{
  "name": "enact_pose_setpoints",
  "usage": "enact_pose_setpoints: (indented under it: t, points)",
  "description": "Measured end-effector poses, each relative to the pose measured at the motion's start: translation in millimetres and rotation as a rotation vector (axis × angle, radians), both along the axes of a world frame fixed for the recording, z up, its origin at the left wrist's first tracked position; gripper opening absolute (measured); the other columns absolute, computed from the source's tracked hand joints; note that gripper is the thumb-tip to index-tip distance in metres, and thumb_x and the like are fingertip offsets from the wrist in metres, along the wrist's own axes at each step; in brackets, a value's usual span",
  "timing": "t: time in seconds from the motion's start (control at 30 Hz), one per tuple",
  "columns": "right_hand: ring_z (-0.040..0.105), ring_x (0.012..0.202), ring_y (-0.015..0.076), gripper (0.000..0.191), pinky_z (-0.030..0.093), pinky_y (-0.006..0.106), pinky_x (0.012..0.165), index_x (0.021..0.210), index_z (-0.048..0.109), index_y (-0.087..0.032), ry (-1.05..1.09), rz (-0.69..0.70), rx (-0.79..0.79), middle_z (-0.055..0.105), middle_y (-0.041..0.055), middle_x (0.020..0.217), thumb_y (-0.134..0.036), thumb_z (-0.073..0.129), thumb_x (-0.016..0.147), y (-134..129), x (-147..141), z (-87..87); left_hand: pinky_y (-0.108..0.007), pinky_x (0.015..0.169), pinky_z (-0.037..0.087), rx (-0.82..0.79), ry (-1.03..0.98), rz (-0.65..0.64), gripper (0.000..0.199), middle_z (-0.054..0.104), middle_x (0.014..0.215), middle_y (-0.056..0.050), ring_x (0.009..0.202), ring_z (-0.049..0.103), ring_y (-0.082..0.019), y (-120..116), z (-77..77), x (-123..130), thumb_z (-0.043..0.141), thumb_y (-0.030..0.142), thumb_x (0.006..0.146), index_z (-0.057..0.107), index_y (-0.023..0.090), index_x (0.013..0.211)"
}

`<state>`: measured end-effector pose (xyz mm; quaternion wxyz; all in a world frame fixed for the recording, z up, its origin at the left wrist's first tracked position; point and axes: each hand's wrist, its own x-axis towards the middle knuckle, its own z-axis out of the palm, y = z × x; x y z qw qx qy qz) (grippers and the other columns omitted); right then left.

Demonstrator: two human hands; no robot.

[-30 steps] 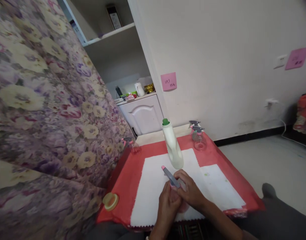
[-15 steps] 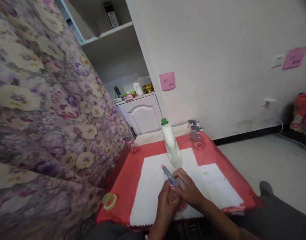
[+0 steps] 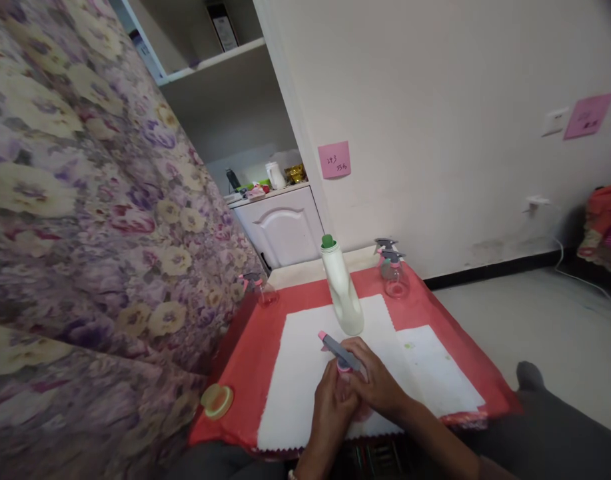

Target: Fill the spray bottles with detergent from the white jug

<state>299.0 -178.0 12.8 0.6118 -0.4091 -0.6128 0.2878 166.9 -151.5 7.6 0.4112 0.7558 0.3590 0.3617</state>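
Close to the table's near edge, both my hands are closed around a small clear spray bottle with a grey trigger head and pink nozzle and collar. My left hand wraps the body from the left, just under the collar. My right hand grips it from the right, fingers by the collar and the rear of the trigger head. Much of the bottle's body is hidden by my fingers. Beyond my hands a tall whitish jug with a green neck stands on a white cloth.
Red cloth covers the table. More spray bottles stand at the back right and a spray bottle at the back left. A yellowish round lid lies at the left edge. A floral curtain hangs on the left.
The spray head has turned or tilted very slightly, its nozzle a little further left. My hands keep nearly the same grip. The view has shifted slightly.
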Motion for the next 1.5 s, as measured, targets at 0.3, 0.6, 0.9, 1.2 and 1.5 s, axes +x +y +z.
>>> enact_pose_setpoints:
  t: [0.3,0.6,0.9,1.2,1.5]
  points:
    - [0.054,0.107,0.0228,0.032,0.044,0.038,0.097,0.108,0.059,-0.023,-0.003,0.066,0.021,0.056,0.0056,0.11,-0.012,0.057,0.077,0,3,0.0,-0.035,0.091,0.048,0.018,0.007,0.026,0.043,0.069,0.106,-0.006,0.102,0.062,-0.025,0,1.7,1,0.055,0.006,0.069,0.061,0.018,0.109]
    - [0.057,0.105,0.0229,0.03,0.046,0.038,0.095,0.107,0.06,-0.024,0.103,0.114,-0.018,0.058,0.0047,0.11,-0.016,0.059,0.078,2,3,-3.5,-0.035,0.093,0.048,0.018,0.018,0.021,0.044,0.068,0.111,-0.005,0.106,0.062,-0.024,1,-2.7,0,0.055,0.006,0.071,0.059,0.019,0.113]
    - [0.059,0.095,0.0219,0.023,0.048,0.037,0.088,0.099,0.061,-0.021,0.149,0.036,-0.029,0.06,0.0035,0.099,-0.017,0.063,0.076,2,1,-0.2,-0.038,0.095,0.048,0.039,0.029,0.038,0.042,0.067,0.113,-0.006,0.108,0.062,-0.025,3,-8.3,-2,0.056,0.01,0.074,0.06,0.019,0.115]
    - [0.061,0.1,0.023,0.02,0.047,0.039,0.094,0.101,0.063,-0.02,0.235,-0.017,-0.05,0.067,0.0054,0.101,-0.024,0.064,0.082,2,8,1.5,-0.04,0.1,0.045,0.029,0.051,0.042,0.042,0.065,0.119,-0.007,0.113,0.06,-0.026,4,-10.2,-2,0.063,0.018,0.076,0.058,0.02,0.118]
    - [0.062,0.095,0.0225,0.023,0.048,0.037,0.09,0.099,0.065,-0.022,0.396,0.032,-0.05,0.067,0.0029,0.092,-0.025,0.071,0.077,-5,7,8.6,-0.039,0.099,0.045,0.004,0.024,0.05,0.047,0.065,0.118,-0.007,0.112,0.059,-0.026,2,-5.9,1,0.066,0.016,0.072,0.059,0.021,0.119]
